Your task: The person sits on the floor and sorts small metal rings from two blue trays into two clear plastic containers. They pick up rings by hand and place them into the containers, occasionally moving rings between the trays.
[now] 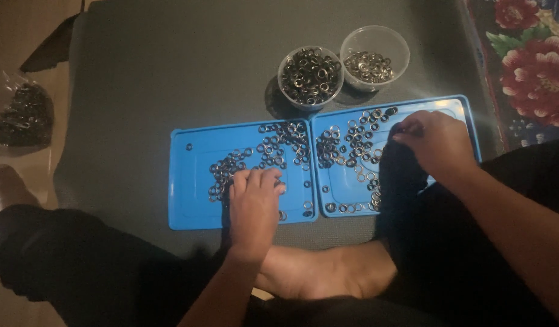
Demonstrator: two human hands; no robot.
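Two blue plastic trays lie side by side on a dark mat, the left tray (191, 206) and the right tray (455, 109). Several small metal rings (273, 148) are scattered on both. My left hand (254, 203) rests palm down on the left tray, fingertips among the rings. My right hand (434, 142) hovers over the right tray, its fingertips pinched together on what looks like a small ring (400, 129). Whether the left hand holds anything is hidden.
Two clear round tubs stand behind the trays: one (310, 77) full of dark rings, one (374, 57) holding fewer. A plastic bag of rings (22, 115) lies at far left. A flowered cloth (528, 60) is at right. My crossed legs and bare foot (328, 272) sit in front.
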